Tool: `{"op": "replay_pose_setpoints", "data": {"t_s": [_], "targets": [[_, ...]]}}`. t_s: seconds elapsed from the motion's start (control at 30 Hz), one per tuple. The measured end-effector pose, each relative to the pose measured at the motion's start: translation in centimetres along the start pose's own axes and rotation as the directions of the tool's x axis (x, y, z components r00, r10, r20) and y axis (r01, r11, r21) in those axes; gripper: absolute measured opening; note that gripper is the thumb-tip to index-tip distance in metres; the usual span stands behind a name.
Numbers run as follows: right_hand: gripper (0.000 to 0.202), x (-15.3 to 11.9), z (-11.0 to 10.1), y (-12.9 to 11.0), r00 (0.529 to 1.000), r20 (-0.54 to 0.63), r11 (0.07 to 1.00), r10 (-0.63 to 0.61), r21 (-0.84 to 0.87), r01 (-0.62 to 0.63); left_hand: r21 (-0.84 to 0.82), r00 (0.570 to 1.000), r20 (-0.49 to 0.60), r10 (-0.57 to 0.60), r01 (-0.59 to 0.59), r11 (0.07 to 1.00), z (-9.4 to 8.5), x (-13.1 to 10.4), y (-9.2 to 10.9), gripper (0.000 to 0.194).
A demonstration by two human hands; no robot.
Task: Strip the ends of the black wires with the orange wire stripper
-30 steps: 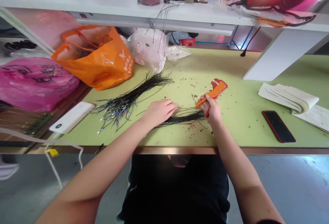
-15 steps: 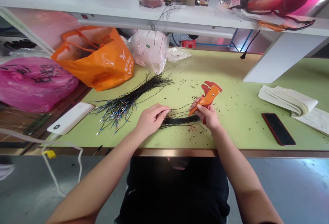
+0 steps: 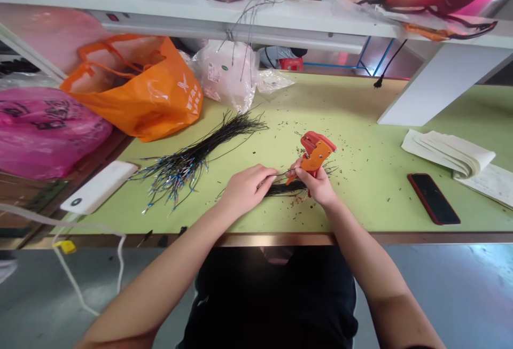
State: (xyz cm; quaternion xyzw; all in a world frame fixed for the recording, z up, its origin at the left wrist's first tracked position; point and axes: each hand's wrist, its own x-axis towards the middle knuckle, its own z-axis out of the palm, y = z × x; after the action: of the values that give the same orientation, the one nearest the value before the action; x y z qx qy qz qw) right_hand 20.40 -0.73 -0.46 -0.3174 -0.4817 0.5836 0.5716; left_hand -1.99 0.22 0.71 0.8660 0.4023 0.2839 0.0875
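Observation:
My left hand (image 3: 249, 187) is closed in a pinch on a thin black wire (image 3: 284, 172), which runs across to the fingers of my right hand. My right hand (image 3: 316, 182) is wrapped around an orange-and-red wire stripper (image 3: 318, 152), its head pointing up and away from me. Under both hands lies a bundle of black wires (image 3: 286, 188), partly hidden by them. To the left rests a larger pile of black wires (image 3: 212, 143); its near ends show blue and silver tips.
Small black scraps (image 3: 296, 210) litter the green tabletop (image 3: 360, 178). An orange bag (image 3: 148, 103), a pink bag (image 3: 52, 130) and a white power bank (image 3: 100, 186) are at left. Right are a phone (image 3: 434, 199) and paper sheets (image 3: 449, 151). A white shelf (image 3: 160, 12) spans the back.
My left hand has moved right, closer to my right hand. The wire stripper has shifted slightly left and turned, and its jaws look closer together. The view has shifted a little.

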Motion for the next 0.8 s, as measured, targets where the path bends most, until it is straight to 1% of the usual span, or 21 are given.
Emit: {"op": "replay_pose_setpoints", "data": {"t_s": [0.1, 0.17, 0.23, 0.3, 0.37, 0.43, 0.53, 0.6, 0.7, 0.8], "targets": [[0.024, 0.0, -0.1, 0.2, 1.000, -0.013, 0.999, -0.013, -0.043, 0.012, 0.019, 0.999, -0.025, 0.041, -0.041, 0.999, 1.4, 1.3, 0.9, 0.034], [0.024, -0.1, -0.5, 0.1, 1.000, -0.006, 1.000, 0.000, -0.019, 0.000, -0.016, 0.996, -0.063, 0.062, -0.063, 0.998, 1.9, 2.2, 1.1, 0.036], [0.025, -0.2, -1.0, -0.2, 0.998, 0.042, 0.997, 0.045, 0.061, -0.048, -0.112, 0.991, -0.124, 0.052, -0.066, 0.992, 2.2, 2.9, 0.9, 0.036], [0.029, -0.3, -1.6, -0.5, 0.986, 0.126, 0.979, 0.110, 0.158, -0.129, -0.245, 0.983, -0.183, -0.006, -0.040, 0.969, 2.3, 3.4, 0.5, 0.034], [0.034, -0.3, -2.1, -0.7, 0.957, 0.232, 0.953, 0.173, 0.207, -0.222, -0.377, 0.974, -0.211, -0.084, -0.002, 0.926, 2.3, 3.4, 0.1, 0.033], [0.038, -0.4, -2.3, -0.6, 0.925, 0.316, 0.929, 0.213, 0.229, -0.292, -0.482, 0.968, -0.209, -0.140, 0.023, 0.876, 2.2, 3.2, -0.1, 0.033], [0.042, -0.4, -2.2, -0.4, 0.869, 0.424, 0.895, 0.255, 0.237, -0.378, -0.584, 0.966, -0.197, -0.168, 0.022, 0.812, 2.1, 2.6, -0.2, 0.032], [0.042, -0.4, -2.0, -0.3, 0.837, 0.476, 0.882, 0.269, 0.227, -0.413, -0.616, 0.971, -0.170, -0.166, 0.027, 0.787, 1.9, 2.3, -0.1, 0.032], [0.044, -0.6, -1.7, -0.5, 0.800, 0.520, 0.880, 0.298, 0.175, -0.442, -0.631, 0.979, -0.129, -0.157, 0.042, 0.775, 1.7, 2.0, 0.0, 0.034], [0.045, -0.8, -1.6, -0.9, 0.756, 0.565, 0.877, 0.330, 0.113, -0.467, -0.622, 0.979, -0.128, -0.157, 0.045, 0.782, 1.4, 1.8, 0.0, 0.036]]}}
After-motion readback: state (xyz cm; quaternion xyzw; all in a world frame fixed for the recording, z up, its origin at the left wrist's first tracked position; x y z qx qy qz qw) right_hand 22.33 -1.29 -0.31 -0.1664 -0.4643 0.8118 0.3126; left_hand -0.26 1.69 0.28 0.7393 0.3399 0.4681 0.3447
